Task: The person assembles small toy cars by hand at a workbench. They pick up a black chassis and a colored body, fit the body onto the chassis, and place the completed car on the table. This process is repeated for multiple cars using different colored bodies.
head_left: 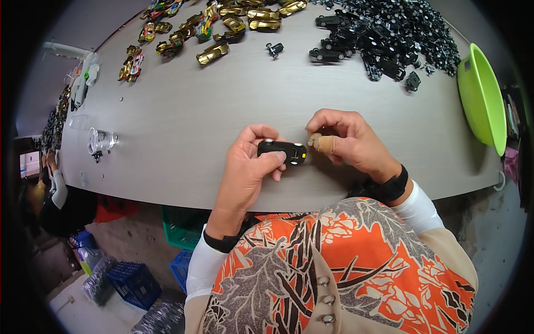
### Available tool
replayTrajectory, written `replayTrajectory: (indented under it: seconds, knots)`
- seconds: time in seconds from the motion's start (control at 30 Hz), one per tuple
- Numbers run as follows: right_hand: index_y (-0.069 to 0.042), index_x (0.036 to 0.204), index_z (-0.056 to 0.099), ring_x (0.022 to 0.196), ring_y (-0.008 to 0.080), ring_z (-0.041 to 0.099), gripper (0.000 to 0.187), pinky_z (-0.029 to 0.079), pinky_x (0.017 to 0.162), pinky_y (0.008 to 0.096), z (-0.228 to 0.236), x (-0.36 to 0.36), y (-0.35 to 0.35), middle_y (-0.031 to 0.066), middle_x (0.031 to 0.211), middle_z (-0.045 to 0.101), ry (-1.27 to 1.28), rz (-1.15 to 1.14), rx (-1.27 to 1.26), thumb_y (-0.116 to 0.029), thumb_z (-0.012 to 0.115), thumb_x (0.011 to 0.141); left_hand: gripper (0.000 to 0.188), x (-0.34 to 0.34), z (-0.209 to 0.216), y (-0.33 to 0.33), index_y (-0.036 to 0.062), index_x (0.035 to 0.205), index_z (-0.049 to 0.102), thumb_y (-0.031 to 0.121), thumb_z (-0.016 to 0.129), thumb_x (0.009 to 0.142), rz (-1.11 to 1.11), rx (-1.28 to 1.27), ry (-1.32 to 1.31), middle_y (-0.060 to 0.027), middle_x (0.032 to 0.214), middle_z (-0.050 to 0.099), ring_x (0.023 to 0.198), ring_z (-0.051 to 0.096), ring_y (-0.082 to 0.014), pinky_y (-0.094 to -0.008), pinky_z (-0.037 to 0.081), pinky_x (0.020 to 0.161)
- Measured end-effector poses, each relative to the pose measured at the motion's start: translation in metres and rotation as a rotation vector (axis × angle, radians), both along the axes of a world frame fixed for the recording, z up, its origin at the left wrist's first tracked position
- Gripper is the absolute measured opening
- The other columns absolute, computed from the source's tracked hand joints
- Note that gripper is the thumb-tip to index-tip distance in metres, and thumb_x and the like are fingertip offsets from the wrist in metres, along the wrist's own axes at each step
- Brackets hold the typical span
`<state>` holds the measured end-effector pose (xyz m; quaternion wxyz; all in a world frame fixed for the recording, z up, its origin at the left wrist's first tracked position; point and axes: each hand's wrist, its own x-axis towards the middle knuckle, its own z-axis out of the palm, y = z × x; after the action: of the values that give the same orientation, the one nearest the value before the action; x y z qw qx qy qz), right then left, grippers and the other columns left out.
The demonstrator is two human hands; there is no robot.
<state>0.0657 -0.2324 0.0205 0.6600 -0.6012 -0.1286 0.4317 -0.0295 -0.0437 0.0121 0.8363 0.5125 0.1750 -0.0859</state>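
Toy car (282, 151): small black plastic body w/ white wheels showing at its right end and one on top left. Lies lengthwise left-to-right, approx. level, just above the grey tabletop (183, 128) near its front edge. Gripped by left hand (248, 167), thumb across its near side; right hand (342, 139) just beside its right end, taped fingertip nearest.

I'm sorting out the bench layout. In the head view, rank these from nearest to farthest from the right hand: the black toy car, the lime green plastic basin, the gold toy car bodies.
1. Black toy car: just left of the right hand, held in the left hand.
2. Lime green plastic basin: at the table's right edge.
3. Gold toy car bodies: far left corner of the grey table.
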Motion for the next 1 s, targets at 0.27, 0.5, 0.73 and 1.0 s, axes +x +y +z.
replayTrajectory:
  seconds: [0.27, 0.5, 0.73, 1.0]
  knots:
    - [-0.003, 0.087, 0.059, 0.057, 0.0031, 0.047, 0.006, 0.039, 0.050, 0.0187, -0.004, -0.005, 0.003, -0.0025, 0.074, 0.054, -0.107, 0.134, 0.093, -0.005, 0.060, 0.081, 0.019, 0.002, -0.008, -0.008, 0.0015, 0.099, 0.055, 0.004, 0.060, 0.081, 0.107, 0.004, -0.075, -0.0100, 0.088, 0.063, 0.079, 0.061, -0.0139, -0.0288, 0.052, 0.062]
    - [-0.002, 0.080, 0.059, 0.057, 0.0033, 0.049, 0.003, 0.038, 0.049, 0.0176, -0.001, 0.005, -0.005, -0.0029, 0.073, 0.053, -0.008, 0.078, 0.214, -0.004, 0.060, 0.080, 0.017, -0.003, 0.000, -0.009, -0.0004, 0.099, 0.056, 0.006, 0.058, 0.083, -0.143, -0.025, -0.023, -0.0109, 0.082, 0.063, 0.063, 0.061, -0.0138, -0.0218, 0.049, 0.054]
    - [-0.001, 0.081, 0.060, 0.061, 0.0045, 0.049, 0.003, 0.038, 0.051, 0.0185, 0.002, -0.001, -0.002, 0.0005, 0.077, 0.055, -0.104, 0.183, 0.116, -0.003, 0.062, 0.080, 0.014, -0.005, 0.001, -0.012, -0.0001, 0.098, 0.057, 0.002, 0.056, 0.084, -0.254, 0.176, -0.048, -0.0029, 0.075, 0.060, 0.059, 0.055, -0.0060, -0.0180, 0.043, 0.049]
    - [-0.001, 0.080, 0.061, 0.059, 0.0160, 0.054, 0.006, 0.044, 0.057, 0.0295, -0.017, -0.015, 0.007, 0.0128, 0.066, 0.059, -0.470, 0.110, -0.042, -0.003, 0.063, 0.074, 0.015, -0.009, 0.006, -0.015, -0.0004, 0.097, 0.057, 0.005, 0.055, 0.084, -0.270, 0.426, -0.034, -0.0021, 0.070, 0.060, 0.053, 0.051, -0.0036, -0.0168, 0.039, 0.045]
